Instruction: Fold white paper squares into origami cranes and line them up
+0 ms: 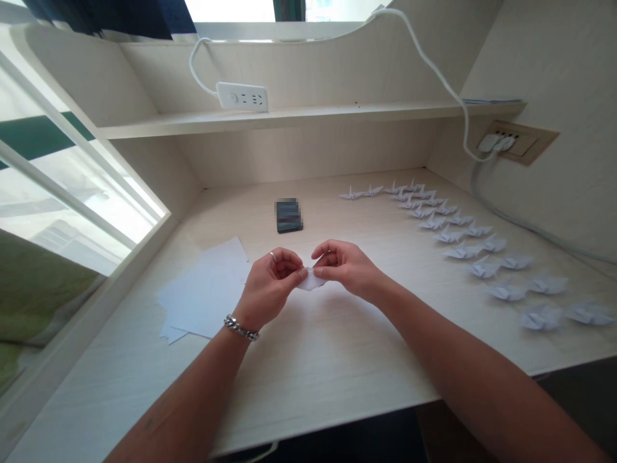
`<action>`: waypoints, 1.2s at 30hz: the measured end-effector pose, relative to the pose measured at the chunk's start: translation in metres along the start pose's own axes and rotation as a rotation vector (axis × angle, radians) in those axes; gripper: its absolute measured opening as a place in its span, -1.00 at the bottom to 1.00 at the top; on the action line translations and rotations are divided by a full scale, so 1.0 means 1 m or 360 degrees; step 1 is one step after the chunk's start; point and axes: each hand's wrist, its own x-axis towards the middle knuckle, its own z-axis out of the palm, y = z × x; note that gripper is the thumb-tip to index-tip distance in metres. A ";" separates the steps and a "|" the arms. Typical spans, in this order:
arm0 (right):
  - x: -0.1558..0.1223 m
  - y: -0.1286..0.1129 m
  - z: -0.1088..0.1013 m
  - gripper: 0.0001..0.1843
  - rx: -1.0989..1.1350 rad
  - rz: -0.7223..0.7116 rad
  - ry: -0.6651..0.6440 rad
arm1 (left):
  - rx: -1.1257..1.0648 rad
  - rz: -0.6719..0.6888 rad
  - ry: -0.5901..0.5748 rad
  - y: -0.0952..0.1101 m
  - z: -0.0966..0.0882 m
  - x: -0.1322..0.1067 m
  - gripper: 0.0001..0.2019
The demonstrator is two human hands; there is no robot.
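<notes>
A small folded piece of white paper (310, 281) is held just above the desk, near its middle. My left hand (272, 283), with a ring and a chain bracelet, pinches its left side between thumb and fingers. On the right side, the thumb and fingers of my right hand (348, 267) are closed on the same paper. Both hands hide parts of the folds. Left of my left hand lies a loose stack of white paper sheets (207, 289). Folded paper cranes (482, 267) stand in rows along the right side of the desk.
A dark, blurred-out phone-like object (289, 215) lies behind my hands. On the shelf (313, 116) at the back sits a white power strip (242, 96). Its white cable (434, 67) runs to a wall socket (520, 141) at the right. The desk's front edge (337, 426) is close below.
</notes>
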 end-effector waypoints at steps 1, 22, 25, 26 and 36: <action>0.000 0.000 0.000 -0.72 -0.0008 -0.0011 0.0005 | 0.0010 -0.0002 -0.0001 0.000 0.000 0.000 -0.79; -0.003 -0.001 -0.005 -0.73 -0.0168 -0.0128 0.0147 | -0.0048 -0.0091 -0.0151 0.004 -0.004 -0.003 -0.72; -0.002 0.001 -0.005 -0.73 -0.0213 -0.0147 0.0158 | 0.0028 -0.0076 -0.0083 0.001 -0.003 -0.001 -0.75; -0.002 0.002 -0.005 -0.74 -0.0218 -0.0149 0.0151 | 0.0039 -0.0077 -0.0059 -0.001 -0.003 -0.001 -0.77; 0.002 0.009 -0.006 -0.80 -0.0227 -0.0158 0.0186 | -0.0095 -0.0122 0.0075 -0.001 -0.003 0.001 -0.82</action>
